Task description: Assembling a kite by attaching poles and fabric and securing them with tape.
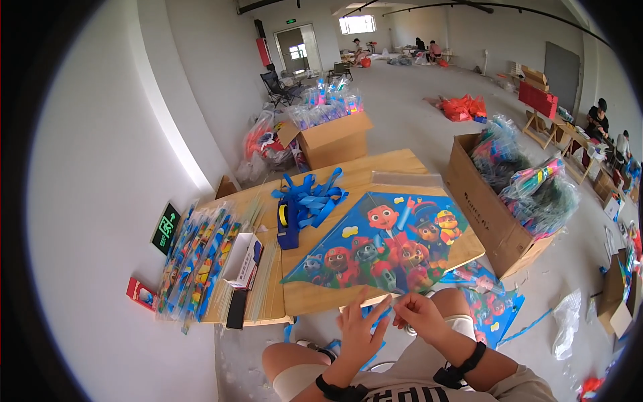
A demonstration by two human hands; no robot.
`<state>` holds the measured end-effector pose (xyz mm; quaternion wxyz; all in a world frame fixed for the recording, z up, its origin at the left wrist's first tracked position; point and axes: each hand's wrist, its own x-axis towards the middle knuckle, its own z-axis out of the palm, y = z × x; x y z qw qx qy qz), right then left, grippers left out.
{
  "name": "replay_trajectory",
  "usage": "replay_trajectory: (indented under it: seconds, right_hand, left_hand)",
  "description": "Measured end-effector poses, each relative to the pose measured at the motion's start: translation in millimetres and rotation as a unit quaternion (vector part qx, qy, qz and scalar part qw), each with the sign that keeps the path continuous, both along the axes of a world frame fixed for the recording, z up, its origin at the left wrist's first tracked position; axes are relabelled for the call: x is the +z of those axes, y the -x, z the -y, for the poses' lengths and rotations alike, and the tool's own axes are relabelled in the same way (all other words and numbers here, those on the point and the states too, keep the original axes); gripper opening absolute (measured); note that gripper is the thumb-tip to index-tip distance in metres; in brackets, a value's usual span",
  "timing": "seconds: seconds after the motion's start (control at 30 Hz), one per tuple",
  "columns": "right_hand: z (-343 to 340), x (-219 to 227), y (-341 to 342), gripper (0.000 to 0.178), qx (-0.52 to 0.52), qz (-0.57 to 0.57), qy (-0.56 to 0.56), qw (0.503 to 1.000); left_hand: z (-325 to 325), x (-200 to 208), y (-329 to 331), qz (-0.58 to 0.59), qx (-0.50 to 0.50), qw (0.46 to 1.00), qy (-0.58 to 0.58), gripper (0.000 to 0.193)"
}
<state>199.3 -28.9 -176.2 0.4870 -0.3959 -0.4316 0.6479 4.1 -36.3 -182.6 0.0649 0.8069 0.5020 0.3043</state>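
A blue kite sheet [382, 254] printed with cartoon figures lies spread on the wooden table [311, 303]. Just below its near edge, in front of my lap, are both my hands. The fingers of my left hand [362, 333] are apart, and I see nothing held in them. Close beside it, my right hand [420, 318] is closed in a pinch; whatever it holds, if anything, is too small to make out. A blue tape dispenser [288, 224] with a yellow roll stands left of the kite, next to a heap of blue ribbon [311, 197].
Packed kites [201, 268], a small white box [241, 261], a black phone-like slab [236, 309] and thin rods [264, 285] cover the table's left end. Cardboard boxes [335, 142] of bagged goods stand behind and right [492, 214]. More kite sheets [492, 311] lie low at right. People sit farther off.
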Motion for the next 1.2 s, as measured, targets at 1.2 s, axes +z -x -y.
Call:
replay_trajectory:
  seconds: [1.2]
  right_hand:
    - [-196.2,-61.7,98.8,0.026,0.009,0.274,0.061,0.96]
  left_hand:
    - [-214.8,-65.3,85.4,0.208,0.163,0.962,0.071,0.015]
